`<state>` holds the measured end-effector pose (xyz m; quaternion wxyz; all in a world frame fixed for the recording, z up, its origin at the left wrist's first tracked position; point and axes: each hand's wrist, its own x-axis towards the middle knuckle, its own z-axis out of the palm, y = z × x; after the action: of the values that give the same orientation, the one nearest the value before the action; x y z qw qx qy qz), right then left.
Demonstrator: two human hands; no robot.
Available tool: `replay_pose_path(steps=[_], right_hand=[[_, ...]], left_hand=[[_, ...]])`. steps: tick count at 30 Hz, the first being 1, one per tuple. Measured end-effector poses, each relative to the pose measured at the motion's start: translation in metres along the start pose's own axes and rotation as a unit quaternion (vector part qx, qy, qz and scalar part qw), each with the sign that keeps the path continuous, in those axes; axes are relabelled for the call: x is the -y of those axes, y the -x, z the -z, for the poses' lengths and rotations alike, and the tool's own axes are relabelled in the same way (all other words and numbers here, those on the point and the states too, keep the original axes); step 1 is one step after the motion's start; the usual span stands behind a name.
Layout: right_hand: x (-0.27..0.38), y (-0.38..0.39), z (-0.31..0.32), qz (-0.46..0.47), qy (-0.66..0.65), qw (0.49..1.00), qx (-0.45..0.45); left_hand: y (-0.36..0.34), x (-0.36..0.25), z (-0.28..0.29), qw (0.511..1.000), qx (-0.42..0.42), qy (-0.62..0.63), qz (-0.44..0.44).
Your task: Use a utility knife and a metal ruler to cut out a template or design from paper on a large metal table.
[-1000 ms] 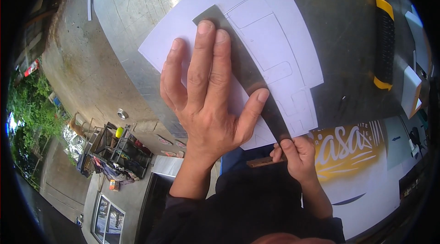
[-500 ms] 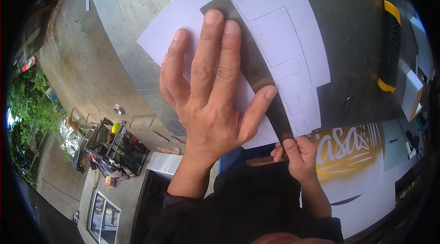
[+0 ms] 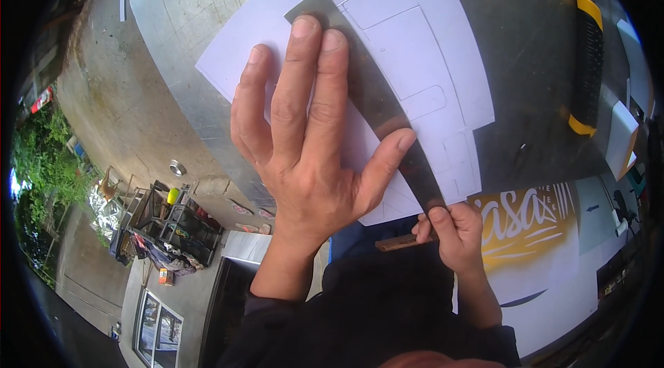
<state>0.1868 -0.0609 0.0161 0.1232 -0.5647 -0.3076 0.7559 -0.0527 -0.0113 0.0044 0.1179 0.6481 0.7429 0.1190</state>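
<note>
left hand: left hand (image 3: pixel 304 153) was spread flat, palm down, fingers splayed wide, not gripping anything, just pressing. Middle and ring fingertips sat on the ruler (image 3: pixel 366 91) near its far end, thumb tip touched the ruler's edge further down, the rest of the palm lay on the paper (image 3: pixel 429 57).

right hand: right hand (image 3: pixel 453 230) was curled shut around a thin brown pencil (image 3: pixel 401 243), fist right at the near end of the ruler, thumb on top. Couldn't tell where the tip was touching, the fist hid it.

ruler: long dark metal strip, lying diagonally across the paper from upper left to lower right, flat on the sheet.

paper: white sheet with faint drawn outlines of boxy shapes on it, lying on the table (image 3: pixel 194 15), its near edge about level with the table's edge.

table: shiny scratched metal top, darker on the right side.

other stuff: a black tool with yellow ends (image 3: pixel 588 57) lay on the table well off to the right, apart from the paper. Dark sleeves at the bottom of the view.
</note>
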Motion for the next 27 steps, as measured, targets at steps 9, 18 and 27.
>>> replay_pose_path(steps=[9,18,27], right_hand=[[0.0004,0.0000,0.0020,-0.001,0.000,1.000,0.009],[0.0044,-0.0006,0.0032,-0.005,0.007,1.000,0.005],[0.0036,-0.0005,0.0032,-0.014,0.007,1.000,0.001]], left_hand=[[0.0000,0.0019,-0.0018,1.000,-0.014,0.007,-0.009],[0.0010,0.0026,-0.0034,1.000,-0.022,0.010,-0.011],[0.0002,0.0015,-0.0006,1.000,-0.016,0.002,-0.007]])
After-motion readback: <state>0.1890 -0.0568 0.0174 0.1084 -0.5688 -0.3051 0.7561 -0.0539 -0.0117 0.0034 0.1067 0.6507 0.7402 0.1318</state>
